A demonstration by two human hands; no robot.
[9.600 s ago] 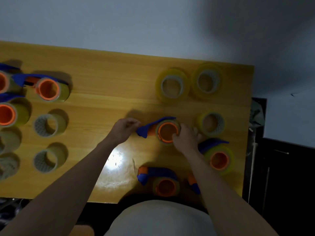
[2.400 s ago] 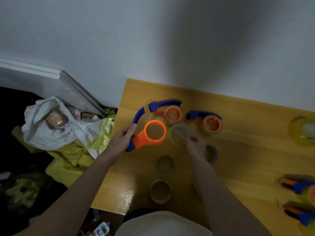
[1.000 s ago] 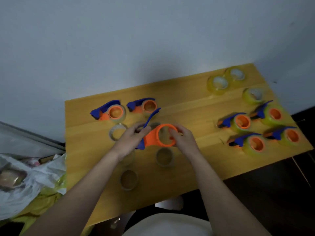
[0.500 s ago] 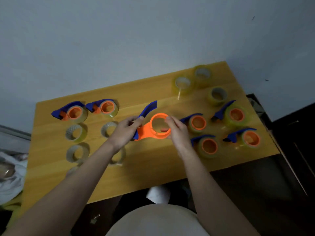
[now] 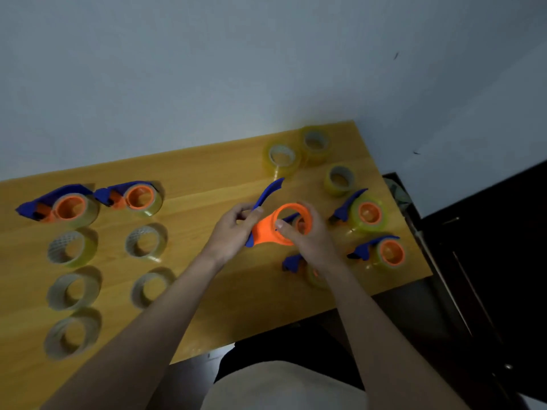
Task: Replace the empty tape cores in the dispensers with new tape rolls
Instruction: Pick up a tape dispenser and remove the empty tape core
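Observation:
An orange and blue tape dispenser (image 5: 268,229) with a bare orange hub is held above the wooden table (image 5: 207,179). My left hand (image 5: 233,229) grips its blue handle. My right hand (image 5: 307,241) holds the orange hub ring, thumb across its front. Three new yellow tape rolls (image 5: 282,158) sit at the back right. Dispensers loaded with tape (image 5: 368,214) lie to the right, some partly hidden behind my right hand. Several empty cores (image 5: 145,241) lie at the left.
Two more loaded dispensers (image 5: 139,198) lie at the back left of the table. A grey wall (image 5: 207,69) rises behind the table. Dark furniture (image 5: 485,261) stands right of the table's edge.
The view has swung to the right across the table. Both hands have carried the bare dispenser rightward, toward the loaded dispensers and new rolls, keeping their grip.

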